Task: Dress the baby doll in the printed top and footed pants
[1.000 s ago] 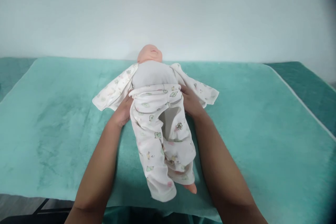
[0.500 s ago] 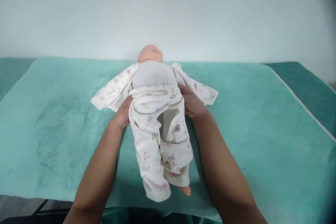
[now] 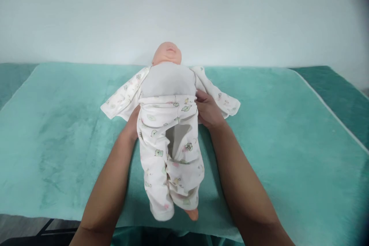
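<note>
A baby doll [image 3: 167,54] lies on its back, head toward the wall. It wears a grey-white top [image 3: 168,80] and white printed trousers [image 3: 155,153]; one foot shows below a trouser leg. A white printed jacket lies under it, its sleeves [image 3: 122,94] spread to both sides. My left hand [image 3: 133,123] is against the doll's left-of-view hip, its fingers hidden behind the trousers. At the opposite side of the waist, my right hand [image 3: 209,110] is closed at the trousers' waistband, fingers curled and partly hidden.
A light green plush cloth [image 3: 288,142] covers the table, with darker green cloth [image 3: 340,96] at the far right. A plain pale wall [image 3: 184,7] rises behind the table's back edge. Grey floor shows at the lower left.
The doll's trouser legs have swung left, and the head has tipped and risen slightly in view. The torso has also shifted a little. Both hands stay at the waist.
</note>
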`<state>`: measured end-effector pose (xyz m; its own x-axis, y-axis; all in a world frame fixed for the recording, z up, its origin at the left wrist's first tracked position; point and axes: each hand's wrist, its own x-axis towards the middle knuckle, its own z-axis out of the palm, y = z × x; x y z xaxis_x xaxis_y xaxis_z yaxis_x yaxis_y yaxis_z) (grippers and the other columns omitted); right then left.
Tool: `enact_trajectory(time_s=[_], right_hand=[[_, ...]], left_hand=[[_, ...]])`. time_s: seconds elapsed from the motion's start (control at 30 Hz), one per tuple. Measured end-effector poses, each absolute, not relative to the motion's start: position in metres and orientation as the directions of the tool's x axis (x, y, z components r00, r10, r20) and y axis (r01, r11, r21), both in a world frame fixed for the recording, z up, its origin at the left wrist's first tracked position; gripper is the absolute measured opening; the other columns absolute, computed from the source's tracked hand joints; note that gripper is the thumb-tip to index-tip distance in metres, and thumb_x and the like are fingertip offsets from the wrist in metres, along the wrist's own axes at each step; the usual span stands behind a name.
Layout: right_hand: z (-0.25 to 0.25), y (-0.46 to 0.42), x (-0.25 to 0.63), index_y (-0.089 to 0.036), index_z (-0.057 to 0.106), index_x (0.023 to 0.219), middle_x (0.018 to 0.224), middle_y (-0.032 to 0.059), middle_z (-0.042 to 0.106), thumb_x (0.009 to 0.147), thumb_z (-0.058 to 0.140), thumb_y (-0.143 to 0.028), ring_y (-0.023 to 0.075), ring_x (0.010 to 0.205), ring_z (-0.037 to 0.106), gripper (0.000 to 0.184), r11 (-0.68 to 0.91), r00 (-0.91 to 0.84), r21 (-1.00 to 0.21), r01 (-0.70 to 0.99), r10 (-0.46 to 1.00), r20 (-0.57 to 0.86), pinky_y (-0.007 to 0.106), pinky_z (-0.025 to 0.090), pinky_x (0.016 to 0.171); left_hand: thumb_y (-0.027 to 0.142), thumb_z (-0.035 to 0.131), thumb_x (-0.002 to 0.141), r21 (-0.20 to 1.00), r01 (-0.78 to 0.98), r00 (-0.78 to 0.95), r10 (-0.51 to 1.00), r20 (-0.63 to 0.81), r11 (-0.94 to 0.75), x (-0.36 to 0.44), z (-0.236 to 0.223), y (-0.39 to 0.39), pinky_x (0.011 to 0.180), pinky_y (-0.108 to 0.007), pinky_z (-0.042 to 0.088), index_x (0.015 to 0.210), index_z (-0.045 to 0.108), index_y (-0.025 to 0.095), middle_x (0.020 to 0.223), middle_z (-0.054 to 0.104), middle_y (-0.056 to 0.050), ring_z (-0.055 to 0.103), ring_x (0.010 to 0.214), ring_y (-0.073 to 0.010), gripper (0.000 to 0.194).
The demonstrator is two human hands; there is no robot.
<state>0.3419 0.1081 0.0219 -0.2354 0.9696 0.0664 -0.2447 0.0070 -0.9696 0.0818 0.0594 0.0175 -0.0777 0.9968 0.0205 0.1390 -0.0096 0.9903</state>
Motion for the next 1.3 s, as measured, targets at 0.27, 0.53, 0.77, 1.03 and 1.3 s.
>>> enact_trajectory(time_s=[0.27, 0.53, 0.77, 1.03, 1.3], right_hand=[[0.029, 0.104, 0.345, -0.024, 0.074, 0.112, 0.105, 0.004, 0.078, 0.079, 0.076, -0.037, 0.0291, 0.104, 0.069, 0.036, 0.083, -0.248, -0.995, 0.061, 0.967, 0.065, 0.043, 0.056, 0.09], [0.047, 0.103, 0.36, -0.023, 0.07, 0.117, 0.104, 0.0047, 0.075, 0.078, 0.063, -0.018, 0.0275, 0.096, 0.068, 0.04, 0.209, -0.24, -0.818, 0.536, 0.967, 0.09, 0.042, 0.055, 0.087], [0.066, 0.093, 0.365, -0.026, 0.069, 0.095, 0.11, 0.007, 0.067, 0.093, 0.065, -0.03, 0.0259, 0.107, 0.065, 0.006, 0.511, -0.327, -0.746, 0.428, 0.857, 0.4, 0.044, 0.052, 0.097], [0.062, 0.093, 0.347, -0.027, 0.069, 0.086, 0.146, 0.0057, 0.057, 0.083, 0.082, -0.048, 0.0332, 0.144, 0.045, 0.026, 0.41, -0.36, -0.896, 0.174, 0.873, 0.329, 0.049, 0.032, 0.122], [0.067, 0.111, 0.334, -0.026, 0.057, 0.094, 0.116, 0.0084, 0.071, 0.097, 0.06, -0.049, 0.0294, 0.105, 0.064, 0.024, 0.439, -0.289, -0.799, 0.41, 0.894, 0.343, 0.046, 0.048, 0.097]], left_hand=[[0.037, 0.051, 0.097, 0.915, 0.384, -0.092, 0.98, 0.176, -0.129, 0.084, 0.029, 0.062, 0.087, -0.037, 0.057, 0.106, 0.072, 0.021, 0.098, 0.075, -0.006, 0.068, 0.095, -0.0231, 0.028], [0.016, 0.063, 0.086, 0.754, 0.417, 0.006, 0.831, 0.556, -0.507, 0.072, 0.031, 0.063, 0.103, -0.04, 0.054, 0.117, 0.07, 0.024, 0.126, 0.067, -0.007, 0.063, 0.121, -0.022, 0.033], [0.03, 0.07, 0.091, 0.828, 0.285, 0.146, 0.876, 0.46, -0.482, 0.059, 0.041, 0.059, 0.114, -0.046, 0.047, 0.111, 0.073, 0.026, 0.133, 0.064, -0.009, 0.06, 0.13, -0.0242, 0.02], [0.042, 0.06, 0.098, 0.866, 0.362, 0.011, 0.93, 0.367, -0.346, 0.076, 0.043, 0.059, 0.117, -0.046, 0.042, 0.093, 0.063, 0.022, 0.143, 0.063, -0.01, 0.057, 0.137, -0.0259, 0.021], [0.036, 0.052, 0.101, 0.802, 0.567, -0.227, 0.901, 0.369, -0.186, 0.087, 0.047, 0.079, 0.084, -0.035, 0.048, 0.096, 0.046, 0.025, 0.091, 0.068, -0.003, 0.066, 0.088, -0.0216, 0.014]])
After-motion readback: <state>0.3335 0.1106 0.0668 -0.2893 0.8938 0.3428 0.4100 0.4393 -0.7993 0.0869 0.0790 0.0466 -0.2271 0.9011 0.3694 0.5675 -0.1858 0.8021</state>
